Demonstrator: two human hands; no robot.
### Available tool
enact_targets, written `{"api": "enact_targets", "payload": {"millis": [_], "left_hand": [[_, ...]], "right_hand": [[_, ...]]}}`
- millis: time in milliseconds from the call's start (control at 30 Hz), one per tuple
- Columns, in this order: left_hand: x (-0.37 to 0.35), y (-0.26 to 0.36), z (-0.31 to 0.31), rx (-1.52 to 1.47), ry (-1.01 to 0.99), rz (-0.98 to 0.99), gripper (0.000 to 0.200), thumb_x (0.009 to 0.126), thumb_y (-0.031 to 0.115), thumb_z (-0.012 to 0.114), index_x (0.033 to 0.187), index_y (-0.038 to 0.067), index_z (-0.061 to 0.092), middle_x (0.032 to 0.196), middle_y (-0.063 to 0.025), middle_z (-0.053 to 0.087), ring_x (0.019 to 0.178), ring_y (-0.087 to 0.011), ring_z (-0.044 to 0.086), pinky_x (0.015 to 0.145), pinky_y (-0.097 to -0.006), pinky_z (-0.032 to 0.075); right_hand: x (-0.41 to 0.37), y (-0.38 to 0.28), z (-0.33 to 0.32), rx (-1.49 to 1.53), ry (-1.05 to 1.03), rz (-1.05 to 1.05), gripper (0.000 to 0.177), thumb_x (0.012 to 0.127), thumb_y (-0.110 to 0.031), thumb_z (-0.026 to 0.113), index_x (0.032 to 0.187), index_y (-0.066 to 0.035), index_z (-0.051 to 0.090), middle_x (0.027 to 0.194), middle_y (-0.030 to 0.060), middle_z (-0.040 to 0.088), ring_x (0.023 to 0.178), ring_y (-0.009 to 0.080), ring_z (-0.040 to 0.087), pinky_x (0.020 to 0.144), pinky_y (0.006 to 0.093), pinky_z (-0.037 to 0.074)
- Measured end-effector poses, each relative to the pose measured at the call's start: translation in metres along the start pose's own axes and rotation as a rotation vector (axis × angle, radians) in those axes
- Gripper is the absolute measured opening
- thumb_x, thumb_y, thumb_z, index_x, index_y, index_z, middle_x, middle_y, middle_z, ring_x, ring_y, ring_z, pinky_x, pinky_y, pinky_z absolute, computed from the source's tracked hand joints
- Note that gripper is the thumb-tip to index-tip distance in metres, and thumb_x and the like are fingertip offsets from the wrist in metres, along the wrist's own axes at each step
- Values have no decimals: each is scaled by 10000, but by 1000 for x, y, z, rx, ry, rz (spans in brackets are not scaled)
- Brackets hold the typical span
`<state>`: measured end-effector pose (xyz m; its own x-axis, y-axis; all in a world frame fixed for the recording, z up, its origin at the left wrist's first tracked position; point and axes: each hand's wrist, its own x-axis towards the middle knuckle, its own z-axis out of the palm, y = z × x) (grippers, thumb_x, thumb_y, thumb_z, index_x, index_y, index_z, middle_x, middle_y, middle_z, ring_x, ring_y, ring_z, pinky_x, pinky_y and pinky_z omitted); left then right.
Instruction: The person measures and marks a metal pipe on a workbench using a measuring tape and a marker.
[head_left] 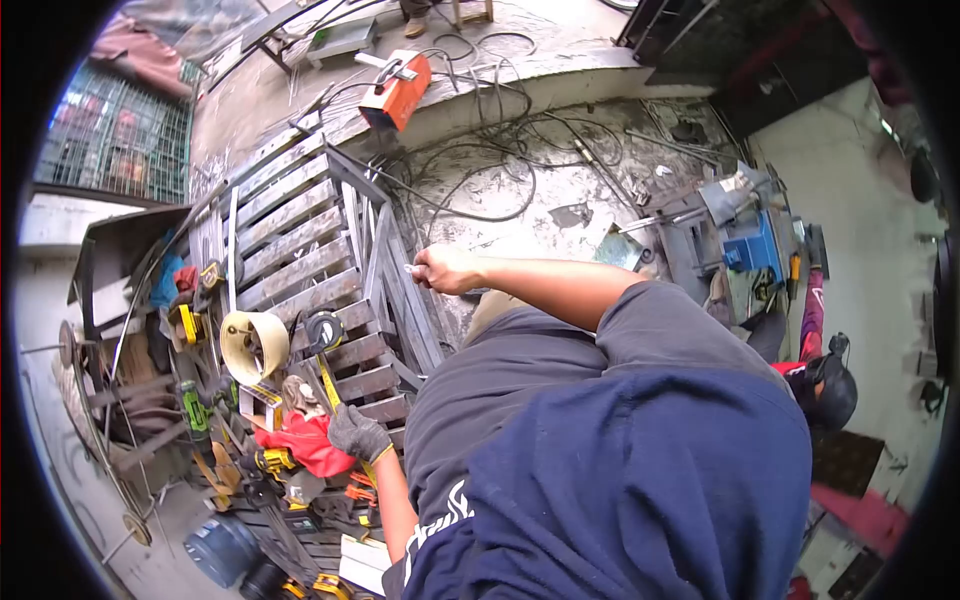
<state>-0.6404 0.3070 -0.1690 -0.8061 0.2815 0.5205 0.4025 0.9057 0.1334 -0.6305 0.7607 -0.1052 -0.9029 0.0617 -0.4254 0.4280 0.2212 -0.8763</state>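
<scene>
My left hand [358, 434], in a grey glove, is closed on the yellow blade of a tape measure [323, 331]. The tape's round dark case lies on a slatted metal frame [290, 235], and the blade runs from it to the glove. My right hand [447, 270] is bare and closed near the frame's edge, with a small white object [412, 268] at its fingertips, too small to name. Beside the case stands a cream roll [254, 347]. Red cloth [306, 442] lies next to my left hand.
An orange machine [395, 92] stands beyond the frame, with cables [500, 150] over the floor. Yellow power tools [275, 461] and a green tool [194, 408] lie at left. A person in a dark cap [834, 395] is at right, near a blue vise [752, 247].
</scene>
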Motion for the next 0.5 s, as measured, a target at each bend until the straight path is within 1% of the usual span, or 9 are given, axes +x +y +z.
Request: {"api": "enact_targets", "payload": {"millis": [100, 133, 267, 300, 333, 367, 433, 467, 500], "left_hand": [[0, -1, 0, -3, -19, -11, 217, 873, 103, 808, 1074, 21, 807, 1013, -165, 790, 969, -388, 718, 907, -517, 532], [0, -1, 2, -10, -9, -1, 215, 872, 101, 806, 1072, 23, 802, 1000, -163, 786, 955, -392, 716, 898, -521, 532], [4, 7, -1, -11, 0, 27, 194, 883, 106, 782, 1062, 32, 783, 936, -155, 762, 891, -406, 696, 856, -535, 524], [7, 7, -3, -1, -10, 29, 186, 890, 109, 772, 1059, 34, 777, 917, -154, 755, 874, -409, 689, 845, -539, 521], [8, 9, -3, 45, -26, 38, 160, 902, 127, 747, 1040, 48, 763, 911, -156, 733, 875, -406, 670, 827, -546, 509], [6, 11, 1, 65, 86, 75, 141, 908, 142, 733, 1020, 61, 760, 935, -161, 718, 902, -401, 662, 816, -553, 496], [12, 16, -8, 47, -28, -30, 117, 915, 151, 731, 1006, 82, 755, 908, -146, 689, 888, -399, 653, 810, -549, 492], [10, 12, -7, 35, -59, -49, 131, 919, 169, 741, 1022, 90, 754, 914, -131, 684, 916, -380, 653, 840, -543, 499], [5, 9, -2, 57, 49, -21, 153, 935, 176, 737, 1063, 93, 757, 962, -118, 694, 985, -351, 659, 921, -543, 498]], "right_hand": [[-1, 9, 9, -103, 275, -154, 321, 1095, -262, 586, 967, 4, 711, 923, 225, 768, 919, 401, 745, 836, 511, 560], [-2, 12, 7, -79, 262, -115, 239, 1054, -208, 582, 992, -6, 696, 1003, 271, 762, 1010, 462, 728, 875, 545, 546], [1, 19, 4, -164, 279, -242, 189, 1043, -205, 590, 1061, -28, 651, 1051, 289, 730, 1020, 460, 720, 885, 549, 552], [-9, -7, 0, -161, 361, -126, 203, 1068, -221, 571, 1040, -32, 638, 1028, 277, 730, 1005, 464, 714, 887, 542, 558], [6, 6, 1, -235, 421, -183, 226, 1091, -238, 550, 1052, -37, 647, 1033, 271, 732, 1008, 468, 710, 876, 548, 550], [19, 21, 0, -135, 408, -265, 261, 1112, -259, 532, 1080, -38, 667, 1056, 271, 737, 1029, 473, 710, 883, 557, 542], [28, 9, -10, -202, 363, -210, 295, 1128, -269, 525, 1121, -34, 703, 1077, 267, 746, 1041, 462, 711, 897, 530, 544], [16, -20, -17, -184, 314, -215, 321, 1129, -295, 548, 1129, -27, 724, 1050, 267, 744, 1011, 447, 715, 895, 508, 546], [23, -25, -19, -144, 241, -130, 353, 1122, -332, 578, 1129, -18, 740, 1046, 271, 745, 1000, 434, 717, 901, 492, 545]]}}
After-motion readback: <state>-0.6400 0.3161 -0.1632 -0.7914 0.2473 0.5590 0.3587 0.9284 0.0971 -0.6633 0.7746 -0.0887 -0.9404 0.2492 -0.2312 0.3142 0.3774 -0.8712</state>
